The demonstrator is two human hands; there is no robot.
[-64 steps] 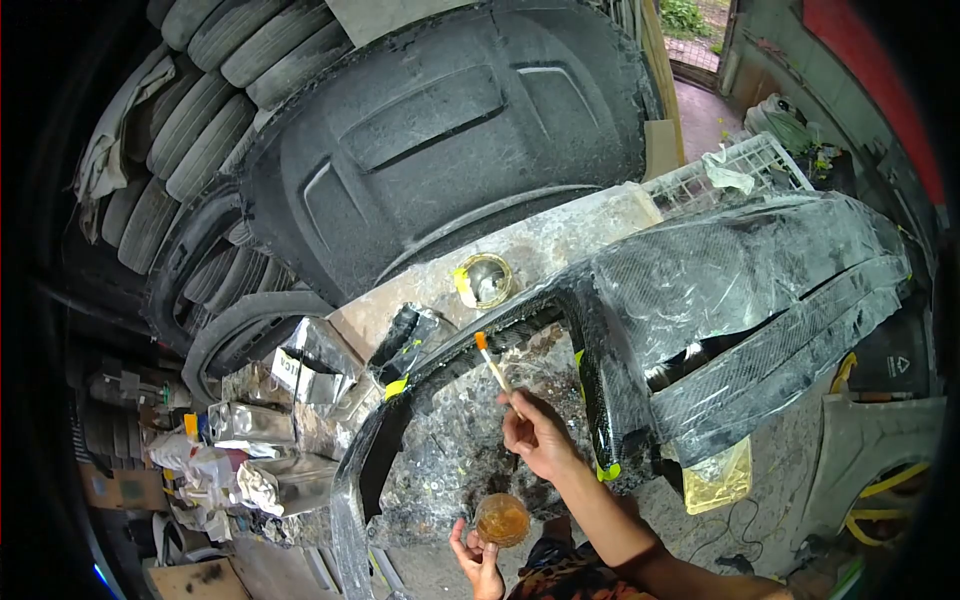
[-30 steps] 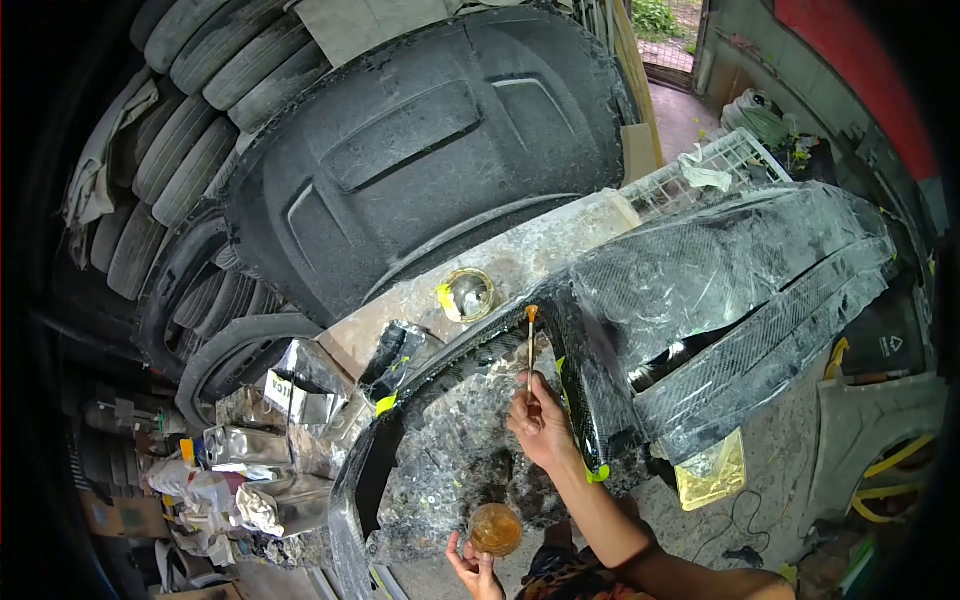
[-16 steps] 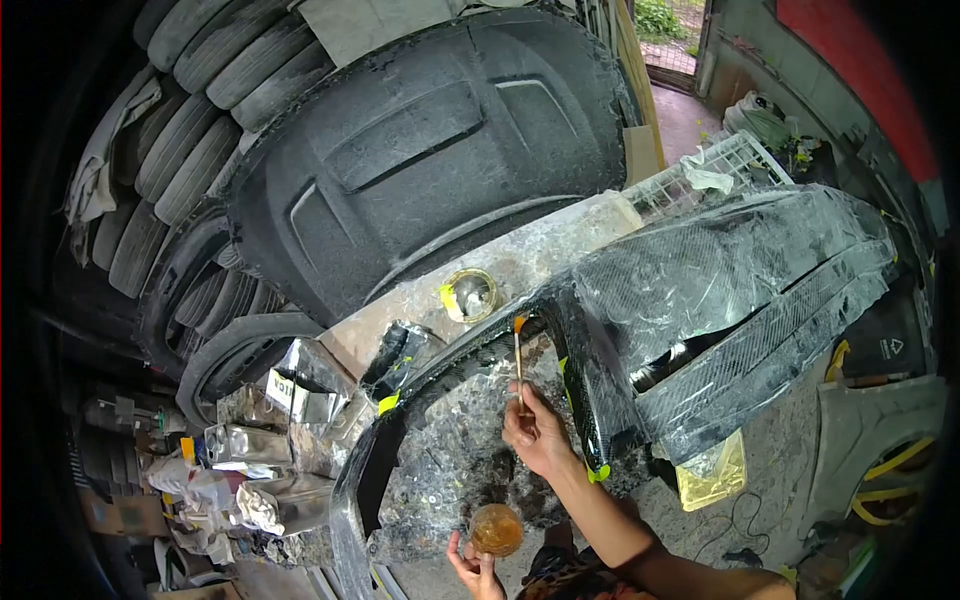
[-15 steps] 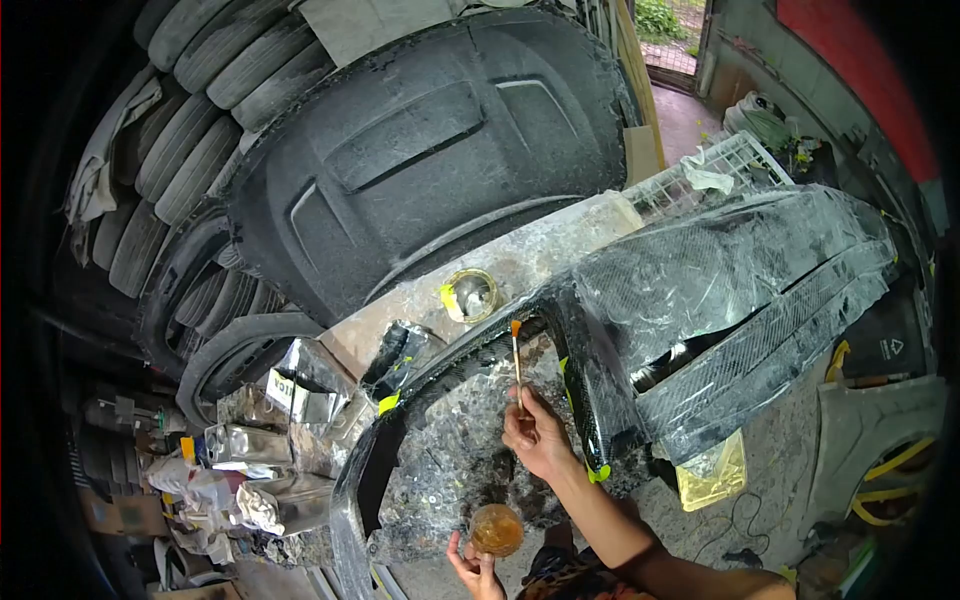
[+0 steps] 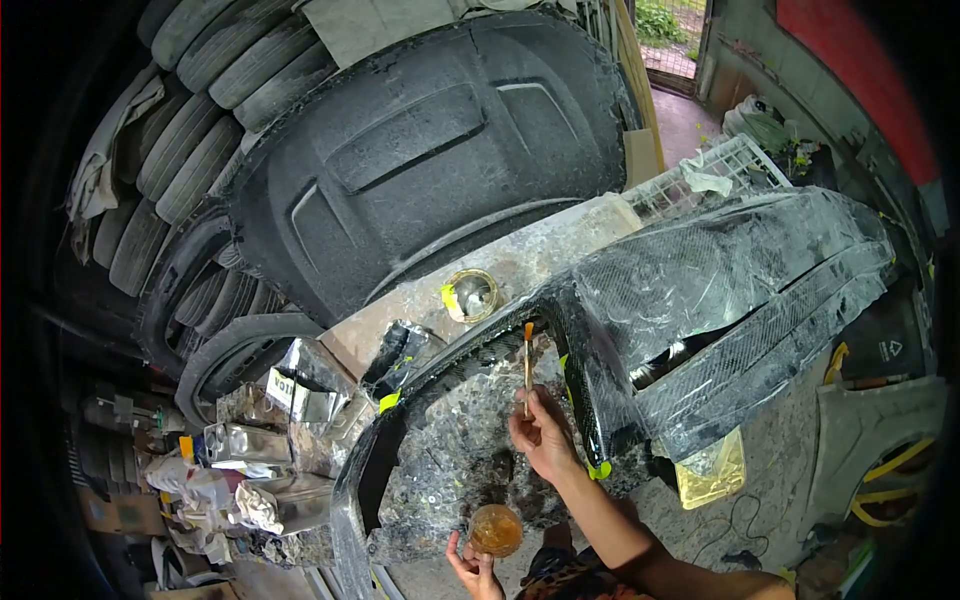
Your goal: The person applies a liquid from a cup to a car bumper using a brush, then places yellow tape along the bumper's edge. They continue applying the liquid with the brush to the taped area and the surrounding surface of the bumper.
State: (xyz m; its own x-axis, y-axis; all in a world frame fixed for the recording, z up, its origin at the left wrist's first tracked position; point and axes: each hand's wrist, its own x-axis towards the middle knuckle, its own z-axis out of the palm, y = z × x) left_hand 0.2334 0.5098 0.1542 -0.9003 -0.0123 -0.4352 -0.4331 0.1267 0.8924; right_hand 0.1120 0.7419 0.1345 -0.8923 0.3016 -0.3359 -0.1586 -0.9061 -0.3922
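My right hand is closed around the handle of a small brush, its orange bristles pointing away from me. The brush tip overlaps the inner edge of a dark, woven-patterned fender-shaped panel near the top corner of its arch. Low in the view, my left hand grips a round cup of amber liquid from below and the side. Yellow-green tape pieces stick to the arch's edge. Beyond the arch stands a jar with a yellow patch on its side.
A large black hood-shaped panel leans behind the bench. Stacked tyres rise at the left. Metal cans and crumpled rags crowd the left side. A yellow-gold tin lies below the panel's right part.
My right hand and the brush have shifted slightly to the right along the arch's edge, and the brush stands more upright in view. My left hand and the cup stay nearly in place.
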